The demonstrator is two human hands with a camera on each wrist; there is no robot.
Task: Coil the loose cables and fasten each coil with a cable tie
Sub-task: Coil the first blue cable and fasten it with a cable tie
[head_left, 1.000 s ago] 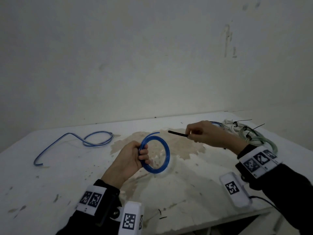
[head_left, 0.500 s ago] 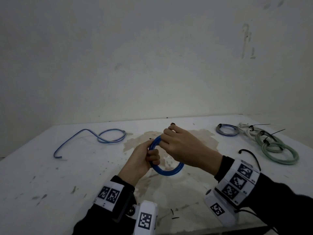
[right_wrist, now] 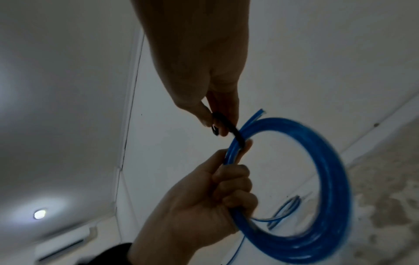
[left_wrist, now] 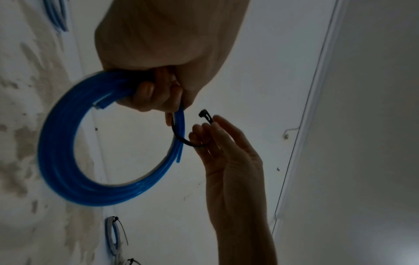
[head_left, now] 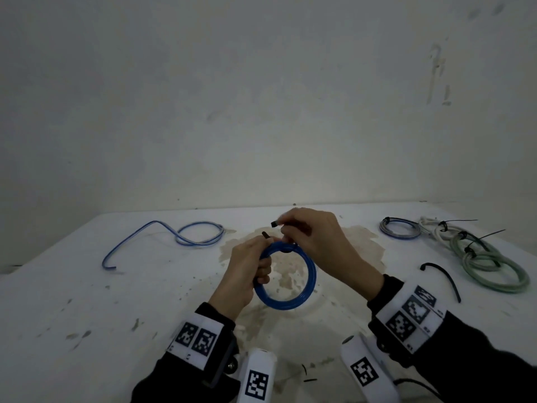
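Note:
My left hand [head_left: 263, 266] grips a coiled blue cable [head_left: 302, 298] by its left side and holds it upright above the white table [head_left: 87, 315]. A black cable tie [head_left: 287, 251] loops around the top of the coil. My right hand [head_left: 286, 228] pinches the tie just behind its square head [head_left: 273, 223]. The tie's other end [head_left: 265, 234] sticks up by my left thumb. In the left wrist view the tie [left_wrist: 181, 138] curves under the coil [left_wrist: 68, 179] to the right fingers [left_wrist: 217, 125]. In the right wrist view the tie [right_wrist: 235, 133] crosses the blue strands [right_wrist: 328, 179].
A loose blue cable [head_left: 162, 237] lies at the back left of the table. At the right lie tied coils: a blue-grey one [head_left: 399, 232], a white one [head_left: 436, 231] and green ones [head_left: 494, 271]. A spare black tie [head_left: 444, 276] lies near them. A wall rises behind the table.
My right hand carried the black tie from the right over to the coil and wrapped it around the coil's top. My left hand kept hold of the coil.

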